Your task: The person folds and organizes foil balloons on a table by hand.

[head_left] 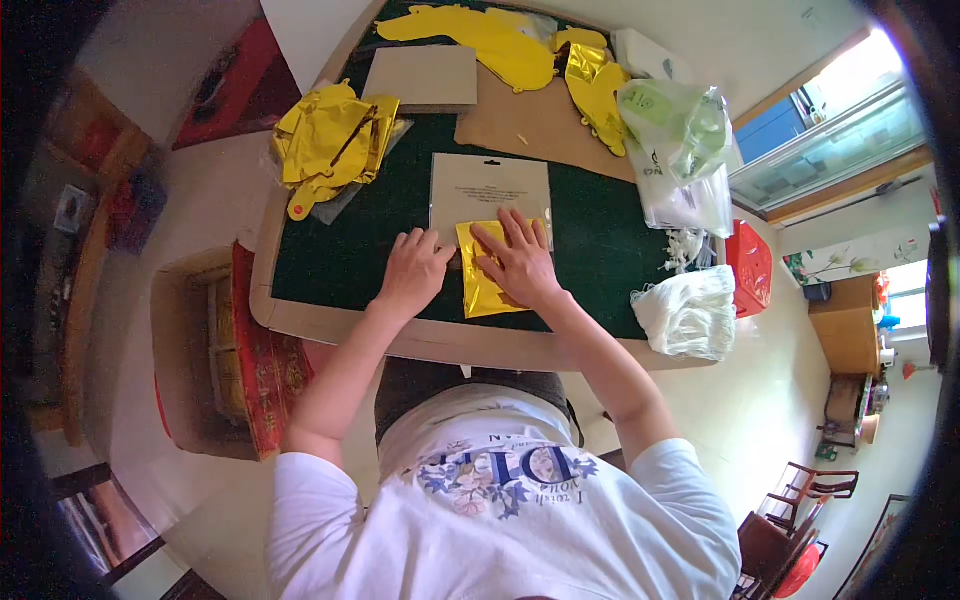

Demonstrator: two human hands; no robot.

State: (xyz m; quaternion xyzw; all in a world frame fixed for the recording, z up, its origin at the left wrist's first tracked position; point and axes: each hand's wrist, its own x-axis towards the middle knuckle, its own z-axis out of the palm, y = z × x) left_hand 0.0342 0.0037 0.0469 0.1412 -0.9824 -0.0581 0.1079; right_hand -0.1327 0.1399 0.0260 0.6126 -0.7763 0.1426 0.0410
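My right hand (518,262) lies flat with fingers spread on a folded gold foil piece (482,293), which looks like a flat foil balloon. Just beyond it, and partly under my fingertips, is a clear flat packaging bag (490,180) with a hanging hole and a grey-beige backing. My left hand (414,270) sits at the bag's lower left corner, beside the foil. Its fingers are curled together, and whatever is between them is hidden. Both hands rest over the dark green tabletop (340,265).
Gold foil pieces are heaped at the left (330,140), and more foil shapes (480,40) lie at the back on brown cardboard (540,110). A grey card stack (420,75) stands behind. Plastic bags (670,130), a white string bundle (685,312) and a red basket (750,265) line the right.
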